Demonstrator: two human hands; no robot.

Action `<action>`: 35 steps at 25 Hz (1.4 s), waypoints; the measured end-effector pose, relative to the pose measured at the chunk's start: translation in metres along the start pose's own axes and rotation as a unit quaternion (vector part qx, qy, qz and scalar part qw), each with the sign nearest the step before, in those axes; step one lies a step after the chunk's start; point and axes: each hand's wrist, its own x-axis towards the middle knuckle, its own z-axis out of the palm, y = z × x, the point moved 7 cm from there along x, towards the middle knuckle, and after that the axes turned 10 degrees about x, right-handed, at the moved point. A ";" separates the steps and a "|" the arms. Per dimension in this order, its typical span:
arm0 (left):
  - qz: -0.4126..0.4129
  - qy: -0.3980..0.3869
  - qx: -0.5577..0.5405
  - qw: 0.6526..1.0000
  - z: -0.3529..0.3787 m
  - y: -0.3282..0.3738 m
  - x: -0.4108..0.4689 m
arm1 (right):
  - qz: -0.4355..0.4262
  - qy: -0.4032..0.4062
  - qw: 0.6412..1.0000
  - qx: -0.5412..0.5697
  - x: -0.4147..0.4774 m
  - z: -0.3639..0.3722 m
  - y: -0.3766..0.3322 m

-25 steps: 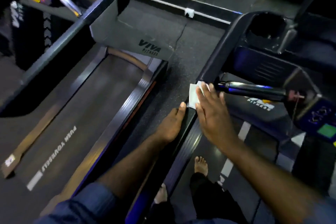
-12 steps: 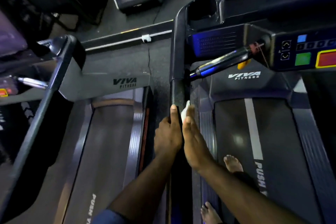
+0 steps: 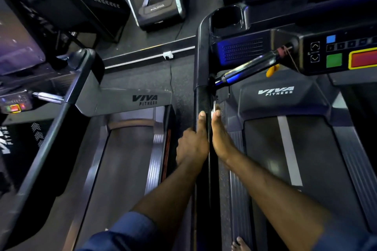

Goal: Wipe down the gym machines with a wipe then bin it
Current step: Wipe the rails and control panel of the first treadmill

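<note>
I stand on a dark treadmill whose black left handrail (image 3: 202,79) runs up the middle of the view. My left hand (image 3: 192,144) grips the rail from its left side, thumb lying along the top. My right hand (image 3: 220,138) lies flat against the rail's right side, fingers straight. It presses a small white wipe (image 3: 213,108) to the rail, and only the wipe's top edge shows past the fingertips.
The treadmill console (image 3: 342,55) with green and red buttons sits at upper right, and a glossy inner handle (image 3: 248,69) reaches toward the rail. A second treadmill (image 3: 126,149) lies to the left across a narrow floor gap. More machines stand at the back.
The view swung to look straight down the rail. Both hands slid a little further up the rail with the wipe, which now shows less beyond the right fingertips.
</note>
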 end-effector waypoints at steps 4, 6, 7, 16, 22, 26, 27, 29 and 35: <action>0.002 0.005 0.024 1.000 -0.001 0.002 -0.001 | 0.054 0.060 0.996 -0.035 -0.023 -0.005 0.010; 0.004 0.004 0.040 0.999 -0.003 0.002 0.001 | 0.042 -0.013 0.999 -0.016 -0.058 0.006 0.024; 0.002 -0.001 0.045 0.999 -0.002 0.002 0.002 | 0.025 -0.030 0.999 0.007 -0.061 0.008 0.026; 0.004 -0.005 0.030 1.000 0.000 0.002 0.002 | 0.047 -0.040 0.996 0.059 -0.055 0.008 0.015; 0.009 0.014 0.021 1.000 0.002 0.002 0.003 | 0.015 -0.083 0.996 0.044 0.003 0.005 0.019; 0.003 0.005 0.024 1.000 0.003 0.001 0.002 | 0.066 -0.054 0.993 0.076 -0.074 0.004 0.037; 0.002 0.011 0.024 1.000 0.002 0.001 0.003 | 0.042 -0.053 0.993 0.097 -0.101 0.011 0.023; 0.004 0.013 0.034 0.999 0.001 0.002 0.004 | -0.007 -0.084 0.991 0.103 -0.108 0.020 0.003; -0.007 0.023 0.034 0.999 0.001 0.000 0.002 | 0.036 -0.040 0.995 0.088 -0.064 0.005 0.007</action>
